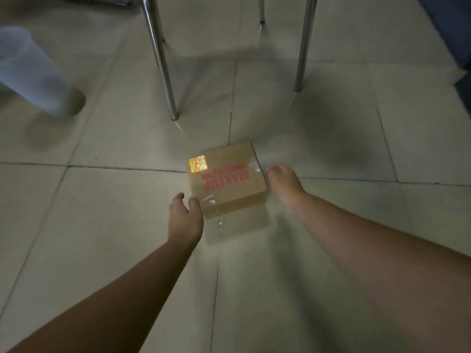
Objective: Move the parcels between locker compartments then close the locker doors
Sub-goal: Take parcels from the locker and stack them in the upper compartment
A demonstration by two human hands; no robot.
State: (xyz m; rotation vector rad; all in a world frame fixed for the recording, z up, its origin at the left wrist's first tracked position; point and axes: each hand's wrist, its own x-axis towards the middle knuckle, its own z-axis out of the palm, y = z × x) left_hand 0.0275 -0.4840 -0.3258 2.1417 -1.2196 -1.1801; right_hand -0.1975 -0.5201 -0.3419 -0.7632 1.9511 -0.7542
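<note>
**Parcel's on the floor, a hand either side**

The cardboard parcel (226,179) sits on the tiled floor (102,212) near some chair legs (163,59). My left hand (184,217) is at its near corner, fingers apart, gripping nothing. My right hand (283,182) is just beside its right edge; can't tell how those fingers sit.

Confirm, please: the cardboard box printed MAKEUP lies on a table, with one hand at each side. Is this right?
Not a table: the head view shows the cardboard box lying on the tiled floor. The left hand and right hand are at its sides.
</note>
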